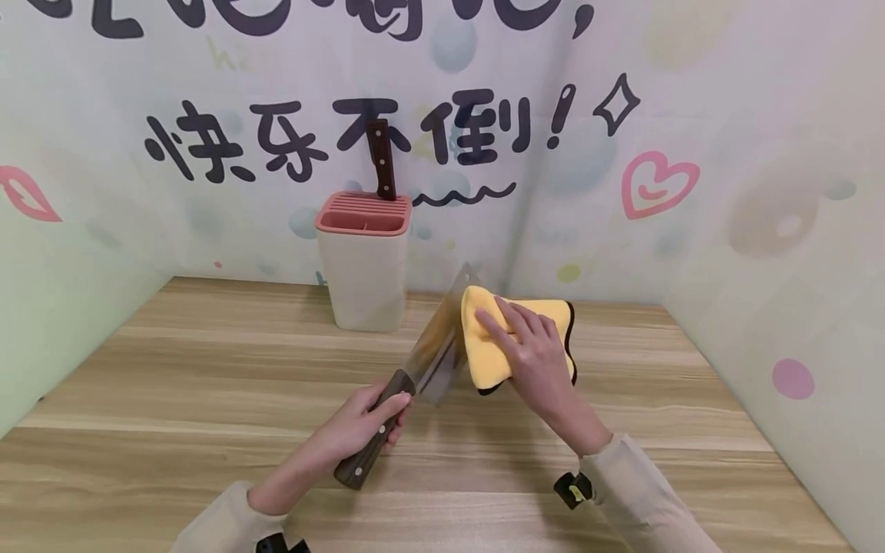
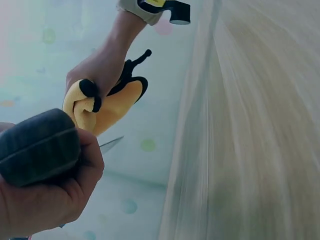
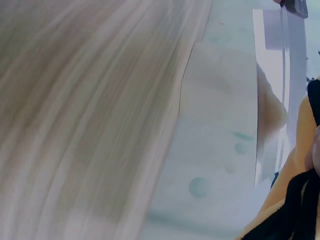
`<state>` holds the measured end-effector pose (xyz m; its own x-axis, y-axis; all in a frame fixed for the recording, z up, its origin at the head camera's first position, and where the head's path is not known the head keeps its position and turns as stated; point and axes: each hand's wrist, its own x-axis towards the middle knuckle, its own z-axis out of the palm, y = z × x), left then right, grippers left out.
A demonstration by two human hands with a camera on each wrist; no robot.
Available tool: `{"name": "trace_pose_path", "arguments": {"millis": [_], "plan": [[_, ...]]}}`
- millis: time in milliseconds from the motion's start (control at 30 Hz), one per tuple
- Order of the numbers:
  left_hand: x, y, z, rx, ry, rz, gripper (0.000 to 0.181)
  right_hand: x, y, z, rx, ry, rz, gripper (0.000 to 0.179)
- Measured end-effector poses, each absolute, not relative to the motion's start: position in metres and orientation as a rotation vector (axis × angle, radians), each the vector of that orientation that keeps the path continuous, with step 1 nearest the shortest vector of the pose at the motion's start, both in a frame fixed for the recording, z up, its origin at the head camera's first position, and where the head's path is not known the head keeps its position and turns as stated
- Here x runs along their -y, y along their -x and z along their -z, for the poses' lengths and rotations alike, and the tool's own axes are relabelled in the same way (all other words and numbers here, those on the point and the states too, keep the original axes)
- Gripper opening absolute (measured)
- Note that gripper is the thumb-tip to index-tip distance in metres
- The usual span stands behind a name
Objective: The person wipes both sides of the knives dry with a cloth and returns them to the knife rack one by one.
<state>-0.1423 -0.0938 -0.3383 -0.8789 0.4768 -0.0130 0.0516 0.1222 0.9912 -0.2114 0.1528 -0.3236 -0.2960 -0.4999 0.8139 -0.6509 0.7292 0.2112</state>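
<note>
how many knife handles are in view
2: the cleaver handle in the left hand, and the brown handle rising from the block. Others could be hidden inside it.

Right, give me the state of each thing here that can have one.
Cleaver: held clear of the tabletop, blade slanting up and away from its handle.
Yellow cloth: folded, held at the blade; exact contact is hidden.
Left hand: gripping the cleaver's handle.
Right hand: holding the cloth.
Knife block: standing upright.
Dark-handled knife: slotted in the block, handle up, blade hidden.
</note>
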Motion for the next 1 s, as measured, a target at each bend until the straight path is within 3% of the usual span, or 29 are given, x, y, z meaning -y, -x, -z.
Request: {"name": "trace_pose_path", "arguments": {"millis": [200, 600, 1000], "plan": [[0.094, 0.143, 0.336, -1.795, -0.455, -1.916, 0.033, -0.143, 0.205, 0.317, 1.871, -0.921, -0.083, 0.038], [0.092, 0.145, 0.337, -1.841, -0.438, -1.863, 0.026, -0.13, 0.189, 0.309, 1.837, -1.11, 0.286, 0.041], [0.094, 0.145, 0.338, -1.872, -0.495, -1.832, 0.025, -0.124, 0.184, 0.312, 1.769, -1.267, 0.373, 0.043]]}}
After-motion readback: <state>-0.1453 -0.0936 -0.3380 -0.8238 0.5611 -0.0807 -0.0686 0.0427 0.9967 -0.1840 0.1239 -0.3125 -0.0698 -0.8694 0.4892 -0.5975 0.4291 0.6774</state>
